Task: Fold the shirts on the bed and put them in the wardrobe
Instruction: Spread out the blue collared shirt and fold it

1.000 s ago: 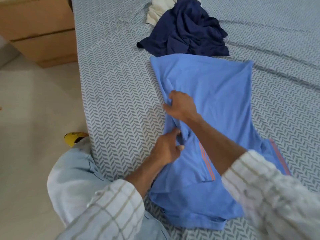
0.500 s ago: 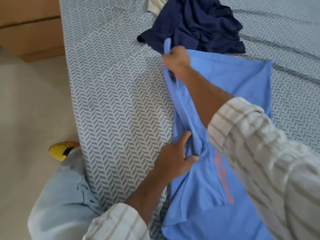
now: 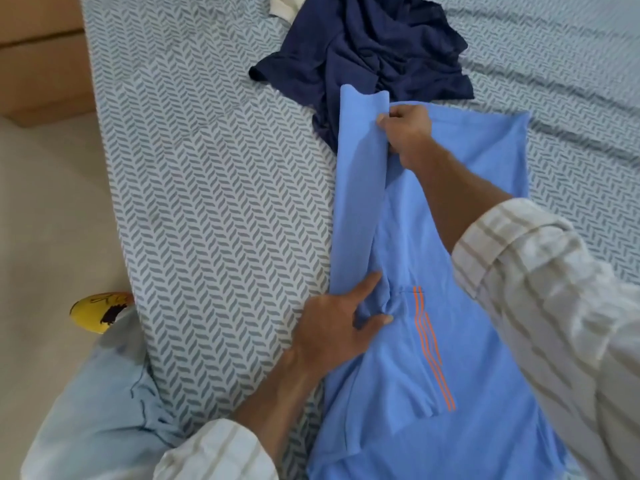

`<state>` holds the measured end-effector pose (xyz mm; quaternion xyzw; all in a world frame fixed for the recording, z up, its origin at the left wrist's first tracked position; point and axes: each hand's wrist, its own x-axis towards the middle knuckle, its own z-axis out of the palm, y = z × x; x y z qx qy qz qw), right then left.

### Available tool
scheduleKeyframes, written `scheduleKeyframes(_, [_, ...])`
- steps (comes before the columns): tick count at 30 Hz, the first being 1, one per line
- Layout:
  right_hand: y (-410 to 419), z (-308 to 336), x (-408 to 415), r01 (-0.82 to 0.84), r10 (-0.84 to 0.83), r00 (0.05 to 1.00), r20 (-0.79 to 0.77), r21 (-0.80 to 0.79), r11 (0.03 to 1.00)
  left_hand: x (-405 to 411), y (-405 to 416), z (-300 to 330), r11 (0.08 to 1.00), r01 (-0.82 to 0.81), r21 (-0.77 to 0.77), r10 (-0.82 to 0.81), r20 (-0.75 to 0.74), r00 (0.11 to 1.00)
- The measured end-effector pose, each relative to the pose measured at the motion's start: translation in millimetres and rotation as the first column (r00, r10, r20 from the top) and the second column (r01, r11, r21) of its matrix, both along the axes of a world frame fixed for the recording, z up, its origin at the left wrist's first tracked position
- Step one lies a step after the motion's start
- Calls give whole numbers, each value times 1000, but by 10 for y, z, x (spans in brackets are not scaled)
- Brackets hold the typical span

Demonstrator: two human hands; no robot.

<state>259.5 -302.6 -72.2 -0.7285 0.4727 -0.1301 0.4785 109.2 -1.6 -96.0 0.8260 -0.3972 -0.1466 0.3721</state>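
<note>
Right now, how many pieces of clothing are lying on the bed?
3 in view: the light blue shirt held by both hands, the crumpled navy garment just beyond it, and a cream one peeking out behind the navy pile at the top edge. More may lie hidden.

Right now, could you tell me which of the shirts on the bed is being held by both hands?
The light blue shirt with orange stripes: the left hand and right hand grip its folded edge. The crumpled navy shirt lies untouched beyond it.
</note>
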Motion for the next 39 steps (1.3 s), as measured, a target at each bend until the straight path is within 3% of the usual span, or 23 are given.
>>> scheduleKeyframes(4, [78, 154, -129, -42, 40, 997, -61, -27, 999, -9, -7, -66, 1000, -25, -8, 25, 37, 999])
scheduleKeyframes(9, [473, 93, -1108, -199, 182, 949, -256, -42, 979, 33, -33, 7, 996, -69, 56, 72, -50, 996])
scheduleKeyframes(11, [697, 115, -1580, -282, 276, 914, -296, 23, 959, 38, -38, 142, 993, -95, 71, 107, -198, 974])
scheduleKeyframes(13, [940, 127, -1970, -362, 360, 855, -373, 69, 930, 68, -64, 251, 979, -187, 76, 201, -461, 865])
scheduleKeyframes(15, [1153, 191, -2312, -425, 432, 793, -430, 118, 897, 57, -53, 330, 952, -286, 110, 295, -578, 761])
scheduleKeyframes(18, [1270, 231, -2600, -469, 464, 751, -470, 115, 876, -72, 84, 447, 907, -381, 176, 411, -560, 720])
scheduleKeyframes(20, [1320, 302, -2684, -432, 443, 795, -414, 127, 893, -211, 274, 491, 881, -390, 268, 472, -439, 764])
scheduleKeyframes(23, [1455, 427, -2788, -298, 331, 936, -117, 236, 925, -442, 667, 523, 838, -307, 451, 426, -189, 885])
scheduleKeyframes(26, [1602, 522, -2917, -234, 218, 972, 86, 362, 902, -566, 933, 514, 829, -195, 525, 372, -256, 892])
scheduleKeyframes(31, [1723, 544, -3089, -165, 153, 986, 62, 448, 879, -667, 1146, 591, 828, 128, 546, 207, -509, 835])
scheduleKeyframes(34, [1733, 571, -3128, -110, 83, 994, 76, 517, 849, -676, 1189, 615, 836, 141, 530, 200, -533, 822])
scheduleKeyframes(39, [1867, 570, -3291, -118, 157, 987, -35, 505, 855, -764, 1271, 700, 827, 197, 527, 165, -562, 811])
